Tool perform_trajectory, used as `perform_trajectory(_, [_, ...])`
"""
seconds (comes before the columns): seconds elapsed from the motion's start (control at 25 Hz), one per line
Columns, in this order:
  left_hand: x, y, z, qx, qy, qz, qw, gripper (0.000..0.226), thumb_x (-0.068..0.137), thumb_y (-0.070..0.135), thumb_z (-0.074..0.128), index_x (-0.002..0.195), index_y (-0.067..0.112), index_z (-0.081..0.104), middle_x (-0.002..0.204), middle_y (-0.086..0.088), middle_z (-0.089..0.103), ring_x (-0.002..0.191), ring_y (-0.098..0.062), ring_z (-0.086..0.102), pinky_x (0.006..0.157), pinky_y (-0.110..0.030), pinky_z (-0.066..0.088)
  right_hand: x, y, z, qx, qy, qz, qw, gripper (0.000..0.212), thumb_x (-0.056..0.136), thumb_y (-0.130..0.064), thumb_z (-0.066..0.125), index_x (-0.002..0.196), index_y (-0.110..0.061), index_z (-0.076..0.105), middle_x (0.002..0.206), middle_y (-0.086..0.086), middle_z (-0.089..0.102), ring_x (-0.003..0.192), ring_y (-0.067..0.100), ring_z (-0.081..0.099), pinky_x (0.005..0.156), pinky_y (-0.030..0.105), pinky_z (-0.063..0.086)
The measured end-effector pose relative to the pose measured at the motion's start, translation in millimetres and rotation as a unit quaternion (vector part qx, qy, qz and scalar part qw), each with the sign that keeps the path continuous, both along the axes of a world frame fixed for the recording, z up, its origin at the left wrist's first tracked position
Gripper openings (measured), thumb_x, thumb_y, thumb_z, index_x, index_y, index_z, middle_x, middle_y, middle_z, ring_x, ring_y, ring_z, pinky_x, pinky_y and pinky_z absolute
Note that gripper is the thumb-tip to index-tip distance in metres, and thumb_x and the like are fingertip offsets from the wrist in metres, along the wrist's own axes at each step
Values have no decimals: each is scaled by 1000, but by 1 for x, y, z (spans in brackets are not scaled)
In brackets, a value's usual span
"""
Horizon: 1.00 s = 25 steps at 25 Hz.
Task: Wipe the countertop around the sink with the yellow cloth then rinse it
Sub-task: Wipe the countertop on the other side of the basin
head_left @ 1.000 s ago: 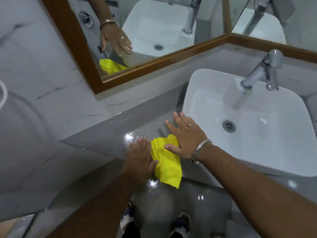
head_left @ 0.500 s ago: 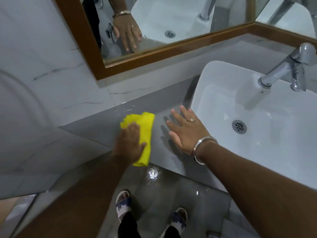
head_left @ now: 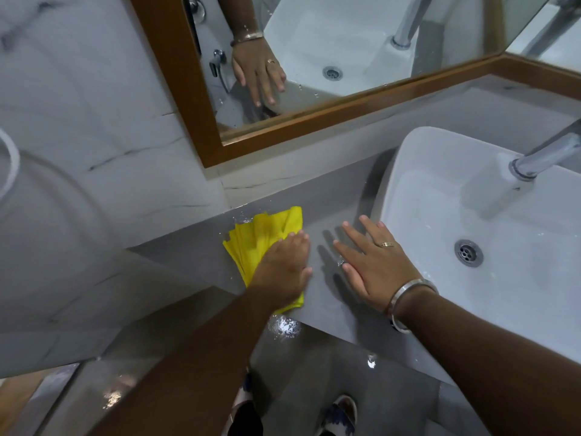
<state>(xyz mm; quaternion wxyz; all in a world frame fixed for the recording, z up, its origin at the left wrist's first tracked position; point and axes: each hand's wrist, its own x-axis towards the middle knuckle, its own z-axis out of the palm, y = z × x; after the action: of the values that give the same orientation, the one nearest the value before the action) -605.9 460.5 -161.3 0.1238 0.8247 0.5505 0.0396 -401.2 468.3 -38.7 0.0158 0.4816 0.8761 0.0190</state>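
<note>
A folded yellow cloth lies on the grey countertop, left of the white sink. My left hand presses flat on the cloth's near half and covers part of it. My right hand rests flat on the bare counter, fingers spread, between the cloth and the sink's left wall. It holds nothing. A ring and a metal bracelet are on the right hand and wrist.
A chrome tap stands at the sink's back right. A wood-framed mirror runs along the marble wall behind the counter. Water drops shine on the counter's front edge. My feet in sandals show on the floor below.
My left hand took the cloth over from the right hand and slid it left and toward the wall. The right hand stayed flat next to the sink.
</note>
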Motion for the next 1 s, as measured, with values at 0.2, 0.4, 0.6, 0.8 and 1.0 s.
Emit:
perform_trajectory(0.2, [-80, 4, 2, 34, 29, 28, 999, 75, 84, 53, 43, 141, 4, 42, 150, -18, 39, 138, -36, 37, 110, -47, 29, -1, 1, 1, -9, -11, -1, 1000, 47, 84, -36, 39, 123, -18, 59, 137, 12, 54, 129, 41, 42, 109, 54, 24])
perform_trajectory(0.4, [-79, 13, 2, 22, 62, 119, 991, 88, 78, 61, 40, 143, 1, 37, 150, -24, 37, 136, -42, 36, 110, -55, 29, 0, 1, 4, -10, -31, 11, 999, 52, 82, -38, 38, 127, -19, 56, 138, 11, 52, 129, 43, 41, 108, 55, 25])
perform_trajectory(0.6, [31, -9, -9, 23, -45, 71, 996, 74, 85, 47, 47, 141, 0, 41, 148, -24, 39, 137, -43, 36, 112, -55, 24, 2, 0, 3, -12, -4, 16, 1000, 56, 79, -37, 40, 130, -19, 52, 139, 12, 51, 128, 46, 40, 106, 60, 26])
perform_trajectory(0.8, [35, 54, -9, 10, 9, 25, 1000, 68, 85, 45, 27, 145, 15, 39, 153, -17, 35, 138, -39, 35, 111, -52, 26, 2, 1, 2, -15, 28, 12, 999, 54, 79, -35, 39, 127, -16, 56, 136, 13, 54, 126, 46, 43, 104, 61, 28])
perform_trajectory(1.0, [25, 47, -9, 27, 17, 320, 947, 69, 83, 45, 41, 143, 10, 40, 147, -20, 42, 132, -41, 41, 108, -52, 29, 2, 1, 5, -33, 21, 3, 999, 54, 79, -36, 38, 129, -18, 54, 137, 12, 53, 128, 44, 42, 106, 58, 27])
